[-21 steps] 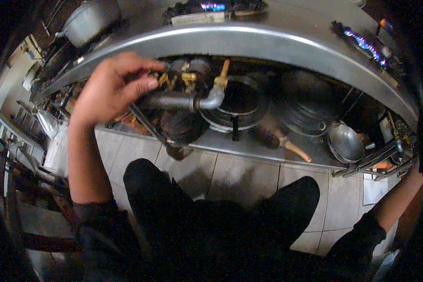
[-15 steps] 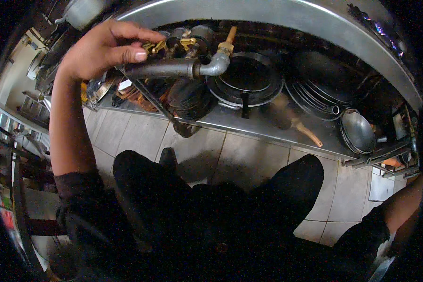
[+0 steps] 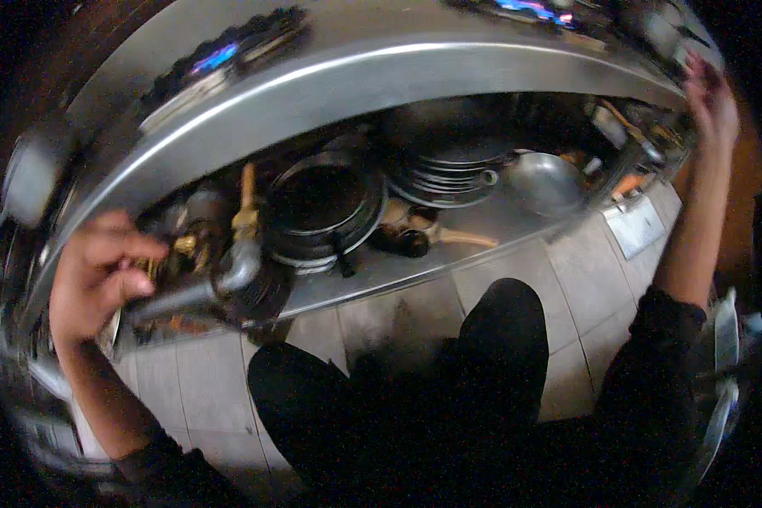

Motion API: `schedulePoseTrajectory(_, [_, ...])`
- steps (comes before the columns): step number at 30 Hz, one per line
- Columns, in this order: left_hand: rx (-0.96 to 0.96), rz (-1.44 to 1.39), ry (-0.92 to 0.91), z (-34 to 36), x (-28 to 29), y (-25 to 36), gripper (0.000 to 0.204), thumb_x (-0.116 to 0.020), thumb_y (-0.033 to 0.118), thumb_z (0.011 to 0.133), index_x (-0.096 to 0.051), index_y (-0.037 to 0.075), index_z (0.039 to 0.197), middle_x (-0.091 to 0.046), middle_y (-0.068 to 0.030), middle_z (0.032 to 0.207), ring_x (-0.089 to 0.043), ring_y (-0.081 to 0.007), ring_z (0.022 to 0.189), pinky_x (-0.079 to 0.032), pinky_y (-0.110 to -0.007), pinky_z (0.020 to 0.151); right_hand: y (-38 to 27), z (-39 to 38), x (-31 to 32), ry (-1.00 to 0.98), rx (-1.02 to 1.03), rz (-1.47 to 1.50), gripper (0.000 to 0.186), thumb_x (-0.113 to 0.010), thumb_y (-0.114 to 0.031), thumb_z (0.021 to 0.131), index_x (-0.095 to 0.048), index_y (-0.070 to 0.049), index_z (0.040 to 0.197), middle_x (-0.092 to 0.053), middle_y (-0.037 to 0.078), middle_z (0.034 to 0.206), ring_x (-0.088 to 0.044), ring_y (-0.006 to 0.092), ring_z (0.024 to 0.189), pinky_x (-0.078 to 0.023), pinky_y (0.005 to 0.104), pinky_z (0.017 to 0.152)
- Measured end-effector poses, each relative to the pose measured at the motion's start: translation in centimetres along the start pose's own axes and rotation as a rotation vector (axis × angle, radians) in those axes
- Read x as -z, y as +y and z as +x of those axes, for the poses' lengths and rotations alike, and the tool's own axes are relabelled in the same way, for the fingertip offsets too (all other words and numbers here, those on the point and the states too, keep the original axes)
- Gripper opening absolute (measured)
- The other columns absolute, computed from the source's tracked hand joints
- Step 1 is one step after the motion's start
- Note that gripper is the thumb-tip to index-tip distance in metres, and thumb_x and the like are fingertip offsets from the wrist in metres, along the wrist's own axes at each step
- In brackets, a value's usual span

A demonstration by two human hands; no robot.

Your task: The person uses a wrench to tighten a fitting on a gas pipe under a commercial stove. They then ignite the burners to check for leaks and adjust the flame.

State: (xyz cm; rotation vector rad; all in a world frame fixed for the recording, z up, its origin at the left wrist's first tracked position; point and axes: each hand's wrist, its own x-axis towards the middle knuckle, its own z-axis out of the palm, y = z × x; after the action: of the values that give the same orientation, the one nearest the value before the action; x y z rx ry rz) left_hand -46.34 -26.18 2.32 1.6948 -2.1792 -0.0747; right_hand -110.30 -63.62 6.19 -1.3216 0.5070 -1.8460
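My left hand point(image 3: 89, 275) is at the left, thumb and fingers closed around a small brass valve handle point(image 3: 152, 264) on a gas pipe point(image 3: 178, 300). Just right of it, another brass valve point(image 3: 184, 245) sits on the same pipe, and a grey elbow point(image 3: 244, 264) rises to a brass fitting point(image 3: 245, 218). My right hand point(image 3: 713, 106) is raised at the far right, beside the end of the steel stove front point(image 3: 415, 69). Its fingers stretch upward, apart and blurred, with nothing visible in them.
Blue flames point(image 3: 214, 57) burn on the stove top. On the lower shelf point(image 3: 381, 286) are stacked black pans point(image 3: 326, 199), more nested pans point(image 3: 449, 190), a wooden-handled tool point(image 3: 466, 239) and a steel bowl-shaped pan point(image 3: 546, 182). Below, my knees point(image 3: 504, 322) stand over floor tiles point(image 3: 516, 271).
The view has swung right and up, bringing the burner flames into sight. My right hand has come up from the lower right to the stove's right end. My left hand stays at the valve.
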Motion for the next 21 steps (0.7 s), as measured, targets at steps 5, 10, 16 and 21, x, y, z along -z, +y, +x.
schedulePoseTrajectory(5, [-0.189,-0.059,0.092,0.9,-0.4,-0.4,0.038,-0.072,0.040,0.070,-0.065,0.003,0.074,-0.050,-0.0047,0.059,-0.047,-0.0176,0.055,-0.033,-0.030,0.049,-1.3,-1.7,-4.4,0.241,0.086,0.025,0.024,-0.038,-0.008,0.094,-0.047,0.009,0.107,-0.061,0.022,0.102,-0.064,0.0284,0.086,-0.055,0.0330,0.072])
schedulePoseTrajectory(10, [-0.381,0.010,0.134,2.2,-1.9,-0.8,0.027,-0.071,0.027,0.068,-0.060,0.002,0.066,-0.051,-0.0100,0.057,-0.046,-0.0263,0.051,-0.035,-0.035,0.048,-3.5,-1.2,-3.9,0.254,0.135,-0.123,0.026,-0.038,-0.010,0.094,-0.046,0.008,0.110,-0.060,0.022,0.104,-0.063,0.0266,0.088,-0.055,0.0311,0.069])
schedulePoseTrajectory(16, [-0.342,0.161,0.036,3.7,-1.4,0.2,0.024,-0.067,0.016,0.066,-0.050,0.003,0.056,-0.042,-0.0113,0.052,-0.045,-0.0312,0.051,-0.034,-0.041,0.048,-3.6,-3.2,-3.2,0.330,0.141,-0.117,0.024,-0.042,-0.011,0.093,-0.048,0.007,0.108,-0.061,0.020,0.104,-0.063,0.0245,0.086,-0.054,0.0282,0.067])
schedulePoseTrajectory(21, [-0.264,0.075,-0.243,2.5,1.9,-0.8,0.038,-0.076,0.023,0.068,-0.056,0.004,0.094,-0.052,-0.0039,0.064,-0.049,-0.0197,0.067,-0.040,-0.029,0.063,-4.0,-2.1,-2.4,0.282,0.218,-0.038,0.018,-0.049,-0.015,0.088,-0.051,0.002,0.093,-0.060,0.012,0.081,-0.055,0.0202,0.064,-0.047,0.0289,0.055])
